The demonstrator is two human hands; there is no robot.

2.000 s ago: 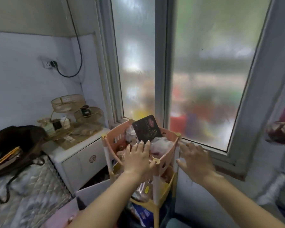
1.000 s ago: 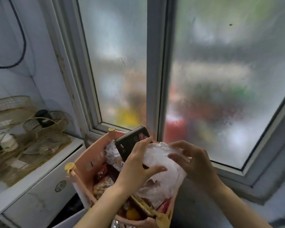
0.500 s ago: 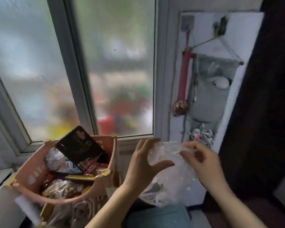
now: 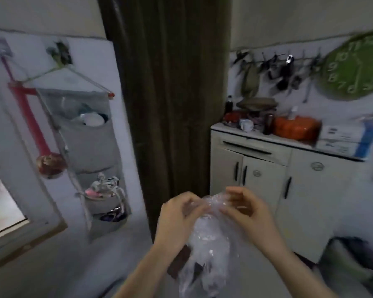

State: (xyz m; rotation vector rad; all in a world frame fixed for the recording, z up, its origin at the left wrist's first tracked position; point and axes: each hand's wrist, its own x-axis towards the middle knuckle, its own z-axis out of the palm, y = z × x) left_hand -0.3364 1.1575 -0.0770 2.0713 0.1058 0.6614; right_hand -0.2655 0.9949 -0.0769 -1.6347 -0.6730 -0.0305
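A crumpled clear plastic bag (image 4: 209, 239) hangs in front of me, held at its top between both hands. My left hand (image 4: 177, 220) pinches the bag's upper left edge with curled fingers. My right hand (image 4: 248, 214) pinches the upper right edge, thumb and fingers curled round the plastic. The bag's lower part dangles loose between my forearms. What is inside the bag is too blurred to tell.
A dark curtain (image 4: 168, 100) fills the doorway ahead. A grey hanging pocket organiser (image 4: 91, 147) is on the left wall beside the window (image 4: 0, 207). A white cabinet (image 4: 278, 179) with cluttered top stands right, under a green wall clock (image 4: 353, 67).
I lifted the plastic bag out of the pink basket with both hands. The view swung right, away from the window and basket. My fingers have closed tighter on the bag's top.
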